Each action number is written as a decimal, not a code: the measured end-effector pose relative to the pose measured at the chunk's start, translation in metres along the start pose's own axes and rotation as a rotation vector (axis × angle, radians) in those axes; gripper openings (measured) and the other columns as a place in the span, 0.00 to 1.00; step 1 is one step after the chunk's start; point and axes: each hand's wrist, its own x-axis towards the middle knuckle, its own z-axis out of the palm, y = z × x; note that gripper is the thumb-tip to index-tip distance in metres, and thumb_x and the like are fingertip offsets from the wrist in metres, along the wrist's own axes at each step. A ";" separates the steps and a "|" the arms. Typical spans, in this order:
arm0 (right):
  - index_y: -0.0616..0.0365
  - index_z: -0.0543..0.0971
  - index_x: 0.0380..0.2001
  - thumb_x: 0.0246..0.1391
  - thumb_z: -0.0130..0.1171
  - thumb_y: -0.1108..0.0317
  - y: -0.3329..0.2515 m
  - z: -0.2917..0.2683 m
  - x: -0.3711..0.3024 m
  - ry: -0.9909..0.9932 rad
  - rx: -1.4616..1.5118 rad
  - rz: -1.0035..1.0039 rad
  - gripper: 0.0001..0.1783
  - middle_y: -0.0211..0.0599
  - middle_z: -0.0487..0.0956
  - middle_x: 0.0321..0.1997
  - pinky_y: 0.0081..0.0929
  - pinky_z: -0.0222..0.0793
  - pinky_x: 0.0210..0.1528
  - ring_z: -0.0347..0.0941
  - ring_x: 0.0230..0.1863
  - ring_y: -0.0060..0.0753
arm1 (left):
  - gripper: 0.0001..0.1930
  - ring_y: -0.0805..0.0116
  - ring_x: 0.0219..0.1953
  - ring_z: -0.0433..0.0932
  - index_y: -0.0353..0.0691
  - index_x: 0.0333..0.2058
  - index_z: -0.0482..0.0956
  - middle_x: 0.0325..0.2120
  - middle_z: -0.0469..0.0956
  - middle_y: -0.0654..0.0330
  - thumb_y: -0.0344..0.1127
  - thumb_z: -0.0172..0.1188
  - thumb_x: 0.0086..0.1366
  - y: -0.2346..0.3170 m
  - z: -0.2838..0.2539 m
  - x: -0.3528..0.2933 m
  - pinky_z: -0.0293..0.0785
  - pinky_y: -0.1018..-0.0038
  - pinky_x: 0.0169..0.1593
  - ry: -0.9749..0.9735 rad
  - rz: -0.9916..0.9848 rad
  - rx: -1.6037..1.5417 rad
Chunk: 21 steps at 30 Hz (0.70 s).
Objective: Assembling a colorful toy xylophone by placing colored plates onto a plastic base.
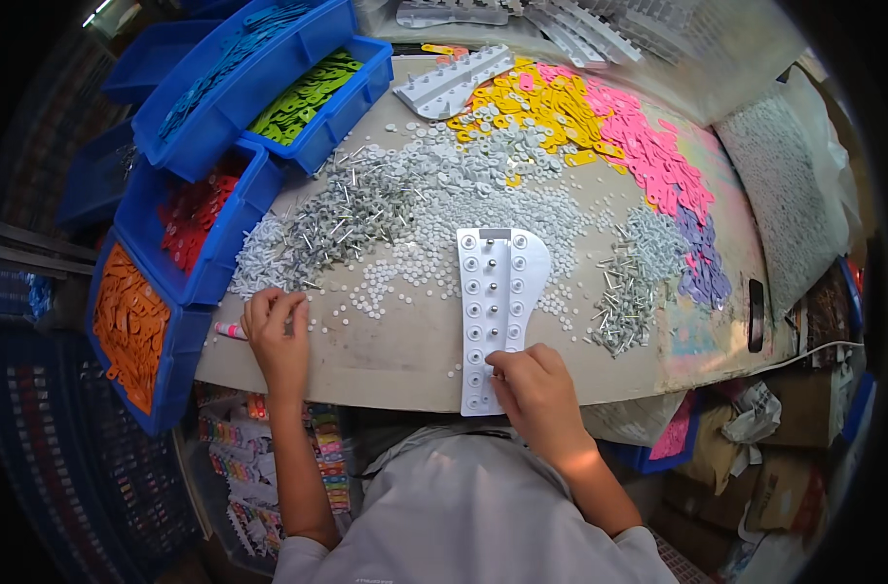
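While the bench (395, 346) spreads before you, blue bins (235, 229) line its left edge and the white board (532, 282) lies lengthwise, its lower end at the middle of the near edge. Your right hand (541, 389) bends over that end, your left hand (277, 336) over the bench's near-left part; both have bent fingers, but you cannot tell whether either grip pinches anything. Metal pins (356, 209) lie heaped beyond your left hand; round white discs (519, 286) line the board's long sides.
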 end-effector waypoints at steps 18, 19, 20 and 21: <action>0.62 0.76 0.52 0.54 0.56 0.85 0.013 -0.009 0.001 0.063 0.113 0.082 0.21 0.47 0.78 0.56 0.42 0.70 0.60 0.73 0.57 0.54 | 0.05 0.49 0.74 0.57 0.47 0.35 0.85 0.66 0.69 0.57 0.33 0.71 0.59 0.129 0.008 -0.044 0.43 0.51 0.74 -0.850 0.306 -0.735; 0.63 0.76 0.52 0.54 0.56 0.85 0.013 -0.009 0.001 0.067 0.110 0.083 0.21 0.47 0.78 0.56 0.42 0.70 0.60 0.73 0.57 0.54 | 0.05 0.49 0.74 0.56 0.47 0.35 0.85 0.66 0.69 0.57 0.33 0.70 0.60 0.130 0.009 -0.045 0.42 0.50 0.74 -0.851 0.311 -0.703; 0.63 0.76 0.52 0.54 0.56 0.85 0.013 -0.009 0.001 0.069 0.109 0.086 0.21 0.47 0.78 0.56 0.42 0.70 0.60 0.73 0.57 0.54 | 0.05 0.49 0.74 0.56 0.47 0.35 0.85 0.66 0.69 0.57 0.33 0.70 0.60 0.130 0.009 -0.045 0.42 0.50 0.74 -0.853 0.313 -0.704; 0.63 0.76 0.52 0.54 0.56 0.85 0.014 -0.008 0.001 0.075 0.108 0.081 0.21 0.47 0.78 0.56 0.42 0.70 0.60 0.73 0.57 0.54 | 0.05 0.49 0.74 0.56 0.46 0.35 0.84 0.66 0.69 0.57 0.33 0.70 0.60 0.130 0.009 -0.045 0.42 0.50 0.74 -0.851 0.330 -0.673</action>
